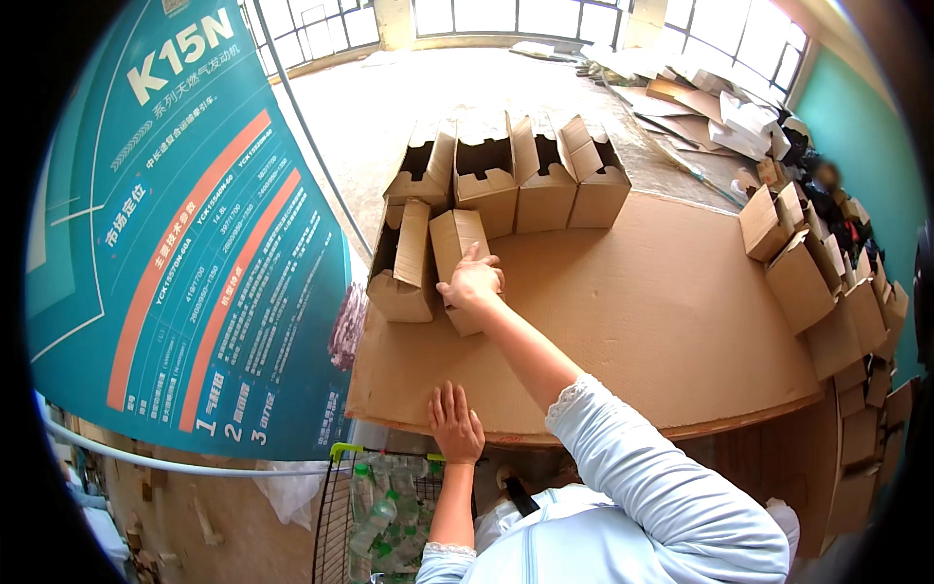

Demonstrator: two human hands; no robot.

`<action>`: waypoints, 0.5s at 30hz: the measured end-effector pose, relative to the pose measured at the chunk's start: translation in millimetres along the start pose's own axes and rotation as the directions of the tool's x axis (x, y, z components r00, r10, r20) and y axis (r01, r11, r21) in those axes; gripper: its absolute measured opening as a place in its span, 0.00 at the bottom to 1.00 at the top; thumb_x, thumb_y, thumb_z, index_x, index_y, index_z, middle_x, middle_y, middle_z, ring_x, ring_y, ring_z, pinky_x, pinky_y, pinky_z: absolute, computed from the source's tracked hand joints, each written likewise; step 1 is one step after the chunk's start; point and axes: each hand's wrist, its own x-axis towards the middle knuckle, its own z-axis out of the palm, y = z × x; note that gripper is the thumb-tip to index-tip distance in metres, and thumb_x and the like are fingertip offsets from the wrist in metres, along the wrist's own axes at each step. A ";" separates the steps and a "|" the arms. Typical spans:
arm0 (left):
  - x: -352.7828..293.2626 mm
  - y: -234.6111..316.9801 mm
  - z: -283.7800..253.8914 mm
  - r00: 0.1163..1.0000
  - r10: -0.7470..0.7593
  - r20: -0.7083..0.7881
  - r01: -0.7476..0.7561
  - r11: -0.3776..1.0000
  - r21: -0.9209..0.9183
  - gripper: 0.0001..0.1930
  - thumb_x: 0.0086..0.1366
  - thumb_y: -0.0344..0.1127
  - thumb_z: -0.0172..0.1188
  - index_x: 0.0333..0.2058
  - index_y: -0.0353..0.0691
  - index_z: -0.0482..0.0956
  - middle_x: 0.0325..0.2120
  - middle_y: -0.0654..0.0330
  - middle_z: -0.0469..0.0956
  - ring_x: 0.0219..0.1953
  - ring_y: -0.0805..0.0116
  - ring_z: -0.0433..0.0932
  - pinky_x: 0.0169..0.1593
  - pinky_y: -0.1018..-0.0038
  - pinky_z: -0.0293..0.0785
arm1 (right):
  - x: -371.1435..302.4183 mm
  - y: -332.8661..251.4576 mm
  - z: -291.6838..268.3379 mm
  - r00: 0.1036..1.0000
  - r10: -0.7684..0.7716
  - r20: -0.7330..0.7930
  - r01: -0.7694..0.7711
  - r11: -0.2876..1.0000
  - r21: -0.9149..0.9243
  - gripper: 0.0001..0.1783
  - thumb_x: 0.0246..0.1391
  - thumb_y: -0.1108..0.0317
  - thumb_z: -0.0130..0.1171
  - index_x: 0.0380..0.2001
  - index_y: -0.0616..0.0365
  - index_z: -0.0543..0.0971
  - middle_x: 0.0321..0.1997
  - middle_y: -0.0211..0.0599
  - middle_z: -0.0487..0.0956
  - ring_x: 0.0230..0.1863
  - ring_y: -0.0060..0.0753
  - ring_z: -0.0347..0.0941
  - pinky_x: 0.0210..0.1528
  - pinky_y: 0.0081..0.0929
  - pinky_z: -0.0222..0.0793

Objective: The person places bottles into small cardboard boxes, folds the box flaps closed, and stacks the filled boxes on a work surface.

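My right hand (pixel 472 282) is on a narrow brown cardboard box (pixel 456 234) that stands toward the left of the table. Its thumb lies on the box's near part and the fingers reach over the top and right edge. The box's top looks closed. Directly left of it is another cardboard box (pixel 413 263) with its top open. My left hand (pixel 455 423) rests flat on the table's near edge, fingers stretched out and holding nothing. Several more open-topped cardboard boxes (pixel 543 190) stand in a row behind, their flaps raised.
A cardboard sheet (pixel 642 321) covers the table. Against the left side stands a large teal printed banner (pixel 185 253). Below the near edge is a wire cart (pixel 336 516) of clear bottles with green caps (pixel 379 511). Many cardboard boxes (pixel 803 282) are piled at the right.
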 end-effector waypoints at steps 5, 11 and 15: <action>1.5 3.7 -1.5 1.000 -0.007 0.006 0.007 0.999 0.032 0.27 0.63 0.39 0.46 0.60 0.31 0.66 0.63 0.45 0.63 0.65 0.41 0.58 0.68 0.48 0.49 | 6.9 -8.4 -1.3 1.000 0.016 0.023 -0.017 0.999 0.037 0.65 0.46 0.36 0.63 0.71 0.63 0.38 0.65 0.76 0.56 0.50 0.71 0.72 0.43 0.47 0.77; -1.7 2.4 2.3 1.000 -0.003 -0.002 0.004 0.999 0.053 0.27 0.64 0.39 0.46 0.60 0.34 0.66 0.63 0.47 0.62 0.66 0.43 0.57 0.68 0.49 0.49 | 25.4 -23.2 1.2 0.990 0.132 0.042 -0.138 0.970 0.201 0.66 0.45 0.37 0.65 0.71 0.65 0.40 0.63 0.77 0.57 0.54 0.69 0.70 0.42 0.50 0.77; -1.8 3.5 0.5 1.000 0.006 0.003 -0.006 0.997 0.078 0.27 0.65 0.39 0.46 0.61 0.34 0.66 0.63 0.48 0.62 0.66 0.44 0.57 0.68 0.50 0.49 | 26.7 -30.2 5.6 0.992 0.125 0.020 -0.126 0.961 0.246 0.62 0.45 0.41 0.66 0.72 0.59 0.43 0.67 0.74 0.54 0.57 0.73 0.66 0.45 0.53 0.75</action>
